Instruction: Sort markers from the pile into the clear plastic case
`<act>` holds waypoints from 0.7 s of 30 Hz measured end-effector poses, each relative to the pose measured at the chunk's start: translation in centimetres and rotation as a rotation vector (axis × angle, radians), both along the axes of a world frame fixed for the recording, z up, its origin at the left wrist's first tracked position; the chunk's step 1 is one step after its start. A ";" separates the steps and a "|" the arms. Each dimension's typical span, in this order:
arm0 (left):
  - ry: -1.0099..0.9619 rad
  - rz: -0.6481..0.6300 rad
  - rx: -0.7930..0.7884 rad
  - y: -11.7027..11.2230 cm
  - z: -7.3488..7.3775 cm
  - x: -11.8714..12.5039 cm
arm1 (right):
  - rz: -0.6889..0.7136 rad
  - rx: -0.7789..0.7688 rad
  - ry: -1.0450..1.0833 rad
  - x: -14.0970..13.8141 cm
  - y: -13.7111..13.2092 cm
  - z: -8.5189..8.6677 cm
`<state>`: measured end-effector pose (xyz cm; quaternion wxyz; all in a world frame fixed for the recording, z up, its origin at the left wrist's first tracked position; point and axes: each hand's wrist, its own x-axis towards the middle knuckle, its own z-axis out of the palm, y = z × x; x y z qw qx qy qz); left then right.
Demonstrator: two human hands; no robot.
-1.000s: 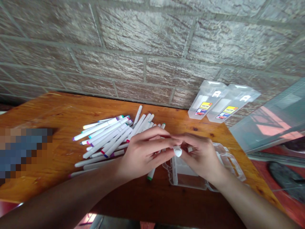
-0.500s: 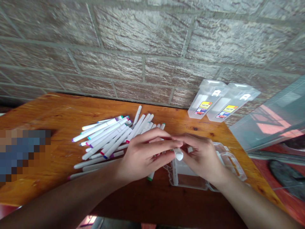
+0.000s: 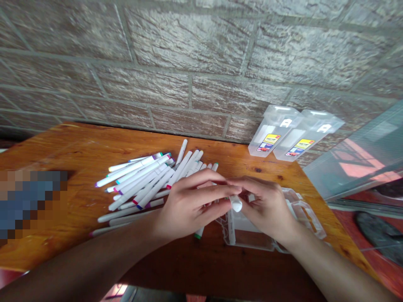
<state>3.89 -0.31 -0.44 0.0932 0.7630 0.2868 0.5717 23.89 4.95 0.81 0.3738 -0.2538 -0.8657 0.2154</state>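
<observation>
A white marker (image 3: 236,204) points its rounded end toward me, its far part hidden by my fingers. My left hand (image 3: 197,201) is closed on it from the left, fingertips along the barrel. From the right, my right hand (image 3: 266,205) also pinches it, and the fingertips of both hands meet. Under my hands lies an open clear plastic case (image 3: 252,242) with another white marker (image 3: 232,230) along its left side. To the left is a loose pile of white markers (image 3: 151,180) with coloured ends. A green-tipped marker (image 3: 198,233) shows below my left hand.
Two clear plastic cases (image 3: 266,134) with yellow and blue labels stand against the brick wall (image 3: 208,100) at the back right. The wooden table (image 3: 85,151) ends on the right beside a glass panel (image 3: 362,163). A blurred-out patch (image 3: 28,205) covers something at left.
</observation>
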 end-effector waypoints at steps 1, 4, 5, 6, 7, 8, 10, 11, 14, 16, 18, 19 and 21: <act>0.000 0.001 0.000 0.0 0.0 0.0 | 0.001 -0.029 0.003 0.0 0.0 0.0; 0.009 0.016 0.002 -0.1 0.0 -0.1 | -0.004 -0.229 0.018 -0.1 0.1 -0.3; 0.017 0.026 0.004 -0.1 0.0 -0.1 | -0.002 -0.337 0.031 -0.1 0.2 -0.3; 0.028 0.036 0.007 -0.1 0.0 -0.2 | 0.002 -0.459 0.052 -0.2 0.3 -0.4; 0.041 0.044 0.009 -0.2 0.1 -0.3 | 0.010 -0.585 0.083 -0.2 0.4 -0.4; 0.057 0.050 0.014 -0.3 0.1 -0.4 | 0.017 -0.710 0.130 -0.3 0.5 -0.4; 0.100 0.061 0.043 -0.5 0.3 -0.5 | 0.023 -0.941 0.251 -0.3 0.8 -0.3; 0.124 0.075 0.065 -0.5 0.4 -0.5 | 0.028 -1.039 0.309 -0.3 0.8 -0.3; 0.199 0.114 0.145 -0.8 0.8 -0.2 | 0.066 -1.244 0.401 -0.3 0.9 0.0; 0.238 0.114 0.171 -0.8 1.0 0.1 | 0.084 -1.294 0.403 -0.3 0.8 0.2; 0.265 0.095 0.170 -0.9 1.2 0.4 | 0.082 -1.314 0.400 -0.4 0.8 0.3; 0.271 0.086 0.165 -0.9 1.2 0.5 | 0.081 -1.326 0.399 -0.4 0.8 0.4; 0.276 0.062 0.164 -1.0 1.1 0.7 | 0.074 -1.350 0.405 -0.4 0.9 0.5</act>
